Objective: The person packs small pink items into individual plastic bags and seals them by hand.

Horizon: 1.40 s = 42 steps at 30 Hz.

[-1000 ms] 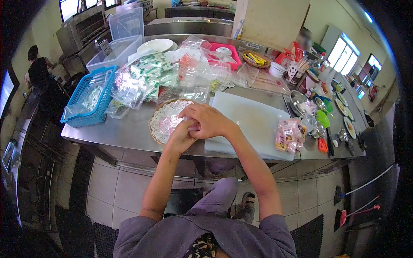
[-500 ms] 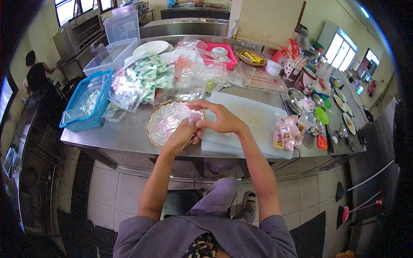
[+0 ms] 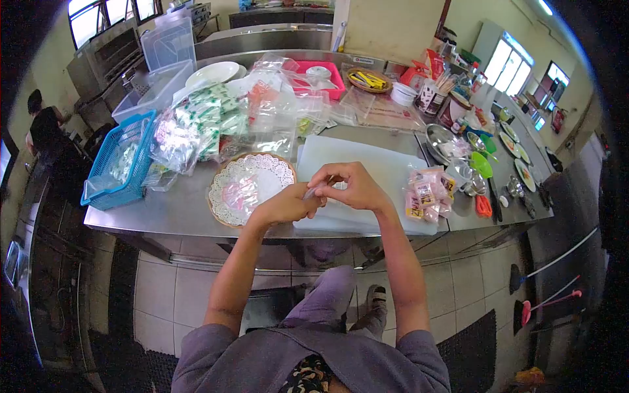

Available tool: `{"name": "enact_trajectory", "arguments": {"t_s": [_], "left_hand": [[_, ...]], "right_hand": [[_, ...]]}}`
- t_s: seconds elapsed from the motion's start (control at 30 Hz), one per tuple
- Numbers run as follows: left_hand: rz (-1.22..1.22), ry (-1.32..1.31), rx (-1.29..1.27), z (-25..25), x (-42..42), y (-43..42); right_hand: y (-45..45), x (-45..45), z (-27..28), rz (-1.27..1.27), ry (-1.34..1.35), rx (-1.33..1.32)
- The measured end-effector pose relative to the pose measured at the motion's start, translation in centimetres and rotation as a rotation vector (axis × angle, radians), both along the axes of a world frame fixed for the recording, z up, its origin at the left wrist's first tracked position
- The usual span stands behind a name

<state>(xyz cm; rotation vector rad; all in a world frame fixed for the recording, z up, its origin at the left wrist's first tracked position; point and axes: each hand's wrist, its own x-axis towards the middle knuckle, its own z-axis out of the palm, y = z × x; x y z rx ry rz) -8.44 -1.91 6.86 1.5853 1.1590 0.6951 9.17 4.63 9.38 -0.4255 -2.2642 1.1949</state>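
Observation:
Over the near left corner of a white cutting board (image 3: 357,152), my two hands meet. My left hand (image 3: 287,204) is closed around a small clear plastic packet (image 3: 314,191), mostly hidden by the fingers. My right hand (image 3: 352,188) pinches the packet's upper end, thumb against bent fingers. Left of them lies a round tray lined with a white lace doily (image 3: 268,169), holding a clear packet with pink print (image 3: 241,191). A pile of pink packets with yellow and black labels (image 3: 427,194) rests on the board's right end.
A blue plastic basket (image 3: 113,191), a heap of green-and-white plastic packs (image 3: 208,118) and a pink tray (image 3: 337,80) stand behind. Metal bowls (image 3: 438,139), an orange item (image 3: 483,206) and plates (image 3: 522,171) lie right. A person (image 3: 49,134) stands far left.
Both hands have moved slightly right and down, off the doily-lined tray, with the packet between them. The right fingers have closed in from a wider spread. The view has shifted slightly.

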Motion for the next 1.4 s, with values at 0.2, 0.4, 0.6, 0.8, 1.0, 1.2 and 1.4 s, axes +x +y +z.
{"name": "enact_trajectory", "arguments": {"t_s": [0.2, 0.4, 0.6, 0.8, 1.0, 1.2, 1.4], "left_hand": [[0.258, 0.024, 0.24, 0.6, 2.5, 0.0], [0.376, -0.178, 0.329, -2.8, 3.9, 1.5], [0.309, -0.137, 0.285, -2.4, 4.4, 1.8], [0.241, -0.175, 0.129, -0.9, 3.9, 2.6], [0.069, 0.5, 0.745, -2.9, 2.9, 4.1], [-0.024, 0.52, 0.654, -4.1, 3.1, 5.1], [0.095, 0.555, 0.758, -4.3, 3.4, 4.1]], "right_hand": [[0.1, 2.0, -1.9, -0.219, 0.179, -0.043], [-0.2, 3.0, -4.1, -0.306, 0.323, -0.069], [-0.9, 3.1, -3.8, -0.324, 0.26, -0.109], [0.6, 3.8, -4.4, -0.413, 0.262, -0.213], [1.4, 4.8, -5.4, -0.633, 0.414, -0.305], [0.7, 5.2, -6.6, -0.741, 0.388, -0.302], [-0.2, 4.5, -8.3, -0.903, 0.365, -0.198]]}}
